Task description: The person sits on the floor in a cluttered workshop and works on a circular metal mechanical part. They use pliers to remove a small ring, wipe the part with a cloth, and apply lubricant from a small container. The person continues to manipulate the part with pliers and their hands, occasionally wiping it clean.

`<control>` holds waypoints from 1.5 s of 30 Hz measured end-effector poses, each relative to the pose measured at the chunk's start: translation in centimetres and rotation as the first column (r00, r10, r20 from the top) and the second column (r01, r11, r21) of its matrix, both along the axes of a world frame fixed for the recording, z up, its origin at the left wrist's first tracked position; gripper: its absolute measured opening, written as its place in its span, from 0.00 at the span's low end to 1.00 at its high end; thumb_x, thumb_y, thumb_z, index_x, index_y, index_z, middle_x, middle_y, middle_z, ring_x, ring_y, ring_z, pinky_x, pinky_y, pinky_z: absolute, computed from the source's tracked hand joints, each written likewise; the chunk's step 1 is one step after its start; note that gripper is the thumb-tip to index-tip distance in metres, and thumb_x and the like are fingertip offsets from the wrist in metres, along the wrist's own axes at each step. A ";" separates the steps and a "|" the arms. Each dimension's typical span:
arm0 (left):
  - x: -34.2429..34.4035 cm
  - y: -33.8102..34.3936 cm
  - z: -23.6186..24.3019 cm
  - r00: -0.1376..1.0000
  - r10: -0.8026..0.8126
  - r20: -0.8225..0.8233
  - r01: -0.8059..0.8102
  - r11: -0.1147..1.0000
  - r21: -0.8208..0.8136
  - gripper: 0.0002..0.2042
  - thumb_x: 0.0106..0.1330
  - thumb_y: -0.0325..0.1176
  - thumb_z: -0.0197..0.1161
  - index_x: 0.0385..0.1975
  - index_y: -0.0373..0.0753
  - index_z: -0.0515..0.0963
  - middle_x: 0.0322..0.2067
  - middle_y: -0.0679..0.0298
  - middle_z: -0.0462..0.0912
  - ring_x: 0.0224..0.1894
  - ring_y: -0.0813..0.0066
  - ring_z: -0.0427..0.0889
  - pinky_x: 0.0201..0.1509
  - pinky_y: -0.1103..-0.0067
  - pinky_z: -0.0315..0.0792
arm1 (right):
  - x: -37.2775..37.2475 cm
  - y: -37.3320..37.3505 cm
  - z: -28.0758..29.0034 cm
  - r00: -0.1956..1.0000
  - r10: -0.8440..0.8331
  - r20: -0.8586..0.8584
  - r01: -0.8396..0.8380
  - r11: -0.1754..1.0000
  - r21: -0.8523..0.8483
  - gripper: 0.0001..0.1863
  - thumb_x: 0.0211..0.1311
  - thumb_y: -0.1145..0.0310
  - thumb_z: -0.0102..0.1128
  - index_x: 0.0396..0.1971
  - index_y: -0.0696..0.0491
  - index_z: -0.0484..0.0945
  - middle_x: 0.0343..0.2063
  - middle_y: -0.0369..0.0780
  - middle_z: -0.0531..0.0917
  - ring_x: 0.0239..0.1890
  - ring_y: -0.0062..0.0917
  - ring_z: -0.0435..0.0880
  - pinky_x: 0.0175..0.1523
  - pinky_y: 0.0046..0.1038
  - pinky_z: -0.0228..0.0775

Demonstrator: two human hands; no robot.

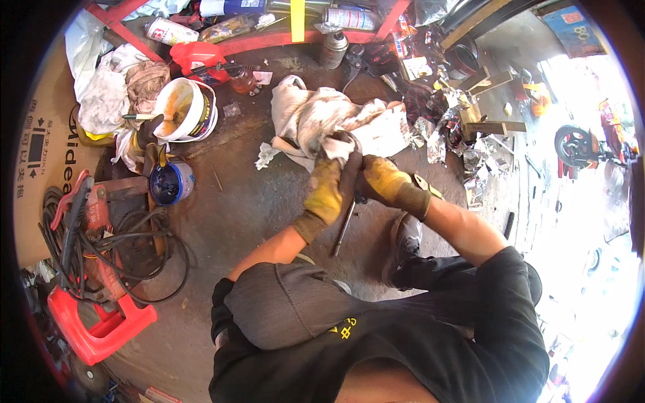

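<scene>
Apparently midway, with nothing visibly finished: clutching a crumpled whitish rag (338,148) in the yellow-brown-gloved left hand (327,184), by stained off-white cloth (322,111) on the floor (235,221); cannot tell the grip of the likewise-gloved right hand (384,180).

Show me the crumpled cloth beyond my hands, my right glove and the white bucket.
Crumpled cloth (321,111): head view, folded surface.
Right glove (384,180): head view, yellow back.
White bucket (209,114): head view, outer wall.

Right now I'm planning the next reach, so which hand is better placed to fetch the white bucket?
Probably the left hand: the white bucket stands off to its left, while the right hand is farther away.
</scene>
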State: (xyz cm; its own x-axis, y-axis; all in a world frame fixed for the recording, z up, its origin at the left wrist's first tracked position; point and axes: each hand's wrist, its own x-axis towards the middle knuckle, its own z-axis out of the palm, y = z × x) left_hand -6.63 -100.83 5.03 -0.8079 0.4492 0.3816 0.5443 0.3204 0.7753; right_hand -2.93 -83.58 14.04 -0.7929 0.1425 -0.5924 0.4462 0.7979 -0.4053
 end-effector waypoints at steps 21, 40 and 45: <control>-3.7 0.4 1.3 0.849 -0.216 0.482 0.149 0.973 0.173 0.15 0.80 0.38 0.63 0.56 0.34 0.83 0.55 0.44 0.84 0.57 0.47 0.82 0.64 0.61 0.74 | 1.0 2.7 0.7 0.940 -0.226 0.257 0.339 0.715 -0.611 0.18 0.76 0.58 0.63 0.36 0.59 0.86 0.28 0.45 0.90 0.28 0.29 0.89 0.36 0.32 0.80; -12.9 -11.8 11.4 0.693 -0.218 0.687 -0.354 0.728 0.588 0.30 0.87 0.57 0.45 0.65 0.34 0.77 0.60 0.58 0.84 0.61 0.72 0.83 0.67 0.73 0.77 | -9.1 -5.1 3.5 0.971 -0.072 -0.229 -0.171 0.462 -0.870 0.15 0.74 0.56 0.71 0.41 0.55 0.85 0.29 0.34 0.85 0.31 0.15 0.79 0.37 0.26 0.72; -9.4 -14.0 14.9 0.730 -0.030 0.683 -0.496 0.665 0.558 0.29 0.87 0.56 0.46 0.74 0.39 0.69 0.66 0.61 0.79 0.64 0.71 0.82 0.67 0.73 0.78 | -13.0 -11.5 2.6 0.937 -0.082 -0.340 -0.277 0.418 -0.865 0.16 0.74 0.65 0.71 0.55 0.54 0.82 0.35 0.33 0.87 0.33 0.14 0.81 0.37 0.26 0.75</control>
